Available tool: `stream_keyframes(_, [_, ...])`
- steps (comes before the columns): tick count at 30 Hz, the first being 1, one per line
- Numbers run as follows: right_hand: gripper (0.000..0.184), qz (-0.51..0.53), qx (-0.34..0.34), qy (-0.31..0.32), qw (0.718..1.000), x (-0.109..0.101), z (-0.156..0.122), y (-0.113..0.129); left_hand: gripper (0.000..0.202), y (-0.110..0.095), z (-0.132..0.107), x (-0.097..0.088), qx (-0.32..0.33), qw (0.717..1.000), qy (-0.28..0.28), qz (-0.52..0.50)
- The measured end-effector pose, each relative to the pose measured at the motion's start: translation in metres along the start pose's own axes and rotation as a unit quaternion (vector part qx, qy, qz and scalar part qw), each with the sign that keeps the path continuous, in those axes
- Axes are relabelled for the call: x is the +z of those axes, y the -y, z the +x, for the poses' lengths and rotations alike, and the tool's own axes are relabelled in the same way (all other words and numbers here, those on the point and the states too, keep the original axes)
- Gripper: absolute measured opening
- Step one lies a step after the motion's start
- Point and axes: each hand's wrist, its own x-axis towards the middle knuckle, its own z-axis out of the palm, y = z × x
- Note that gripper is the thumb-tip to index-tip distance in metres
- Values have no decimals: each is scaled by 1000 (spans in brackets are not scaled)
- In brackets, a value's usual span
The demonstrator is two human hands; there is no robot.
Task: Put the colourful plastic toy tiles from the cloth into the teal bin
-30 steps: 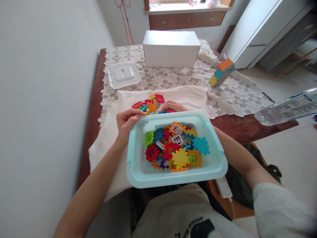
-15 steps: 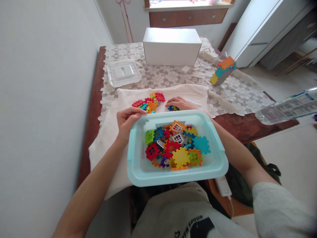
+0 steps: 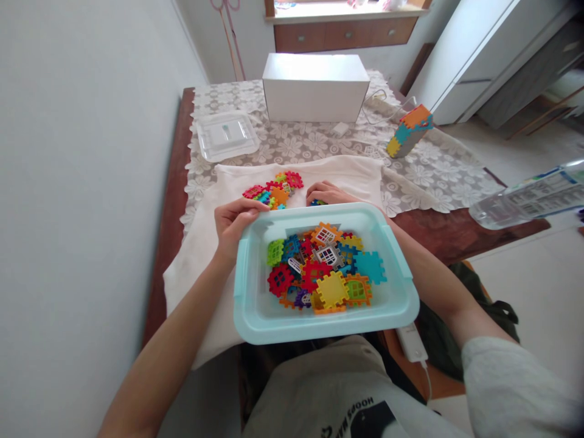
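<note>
A pale blue plastic tub is close to my body, tilted toward me. Inside lie several interlocking building pieces, flat notched squares and window shapes in many colours. My left hand grips the tub's far left corner, thumb on the rim. Beyond the tub's far rim, my right hand curls its fingers over a few blue and green building pieces on the white cloth. The tub hides part of that hand. More loose pieces are heaped on the cloth between my hands.
A white box stands at the back of the table, with a clear lid to its left. To the right are an assembled block of pieces and a plastic bottle near the edge. A wall runs along the left.
My right hand's fingers have curled in further over the blue and green building pieces, covering more of them. The left hand and the tub have stayed nearly where they were.
</note>
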Motion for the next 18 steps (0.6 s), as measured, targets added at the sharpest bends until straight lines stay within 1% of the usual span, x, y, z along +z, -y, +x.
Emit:
stream_keyframes(3, [14, 12, 0, -21, 1000, 1, 1, -4, 16, -1, 0, 1, 0, 1000, 0, 2])
stream_keyframes(7, [15, 18, -4, -37, 999, 1, 2, -4, 16, -1, 0, 1, 4, 1000, 0, 2])
stream_keyframes(9, [12, 18, 2, -58, 998, 0, 1, -4, 16, 0, 1, 1, 6, 1000, -2, 3])
stream_keyframes(10, [15, 16, 8, -68, 998, 0, 1, -4, 16, 0, 1, 1, 6, 1000, -3, 3])
stream_keyframes(12, [19, 11, 10, -61, 998, -1, 0, -5, 16, 1, 2, 1, 6, 1000, -3, 2])
stream_keyframes(14, [13, 11, 2, -34, 999, -2, -1, -4, 16, 2, 2, 0, 4, 1000, -2, -1])
stream_keyframes(16, [12, 8, 7, -17, 1000, -3, -2, 0, 16, 2, 2, 0, 2, 1000, -1, -3])
stream_keyframes(18, [19, -4, 31, -33, 999, -4, -2, 6, 16, 2, 1, 0, 2, 1000, -2, -4])
